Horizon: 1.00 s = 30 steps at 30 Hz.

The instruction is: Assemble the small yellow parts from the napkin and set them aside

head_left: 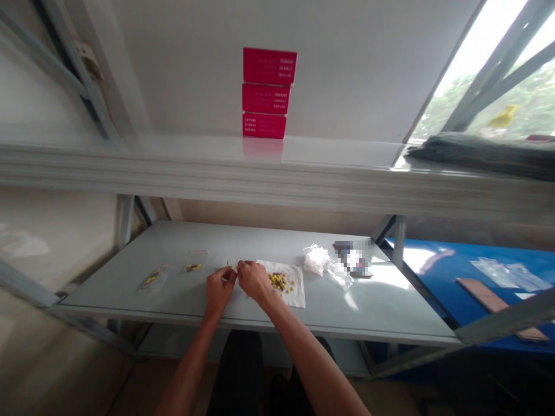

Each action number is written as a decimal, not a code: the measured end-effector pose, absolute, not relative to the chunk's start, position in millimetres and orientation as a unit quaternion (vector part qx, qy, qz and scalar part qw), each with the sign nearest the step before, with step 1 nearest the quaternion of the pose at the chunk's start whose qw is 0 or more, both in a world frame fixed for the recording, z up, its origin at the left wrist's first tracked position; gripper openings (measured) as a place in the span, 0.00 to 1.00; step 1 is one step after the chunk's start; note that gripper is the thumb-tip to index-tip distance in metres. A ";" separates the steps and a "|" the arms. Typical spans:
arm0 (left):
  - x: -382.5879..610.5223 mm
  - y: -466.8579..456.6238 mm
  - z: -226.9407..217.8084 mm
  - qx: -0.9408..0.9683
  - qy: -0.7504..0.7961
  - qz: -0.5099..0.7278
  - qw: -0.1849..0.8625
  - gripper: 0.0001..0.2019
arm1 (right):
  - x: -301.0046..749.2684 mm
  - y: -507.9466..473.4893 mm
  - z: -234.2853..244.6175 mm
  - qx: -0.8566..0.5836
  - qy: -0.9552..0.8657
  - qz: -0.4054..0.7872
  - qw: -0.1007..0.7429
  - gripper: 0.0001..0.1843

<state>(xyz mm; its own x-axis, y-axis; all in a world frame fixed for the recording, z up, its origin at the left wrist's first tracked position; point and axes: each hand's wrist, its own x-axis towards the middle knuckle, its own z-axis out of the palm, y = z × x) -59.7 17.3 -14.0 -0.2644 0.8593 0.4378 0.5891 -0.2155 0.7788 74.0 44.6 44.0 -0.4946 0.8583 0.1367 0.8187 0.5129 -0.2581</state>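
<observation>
Lying on a white sheet (pixel 297 297): yellow pieces (pixel 281 282), just beside our right hand (pixel 255 280).
This hand hides the sheet's left part; we see its fingers bent, meeting the curled thumb and finger of our left hand (pixel 220 284), but cannot tell what they grip. A stretch of table (pixel 368 306) separates our left hand from a bag (pixel 195 262); its front edge runs under our forearms.

Glossy shelf (pixel 321 182), crinkled clear plastic bags (pixel 316 259)
</observation>
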 end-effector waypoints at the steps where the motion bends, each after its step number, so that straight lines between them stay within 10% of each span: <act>1: -60.6 17.1 -14.4 0.577 0.624 0.513 0.122 0.13 | 73.1 43.0 42.4 -0.499 -0.854 0.076 0.130 0.13; 16: -47.7 12.2 -9.8 0.704 0.547 0.452 0.039 0.08 | 86.4 74.3 21.1 -0.501 -0.734 0.270 0.369 0.18; 23: -55.4 18.9 -10.4 0.559 0.557 0.600 0.129 0.10 | 87.5 87.9 5.7 -0.355 -0.555 0.584 0.474 0.18; 30: -59.3 28.9 -17.9 0.509 0.508 0.610 0.333 0.24 | 106.4 89.0 9.8 -0.274 -0.569 0.624 0.460 0.20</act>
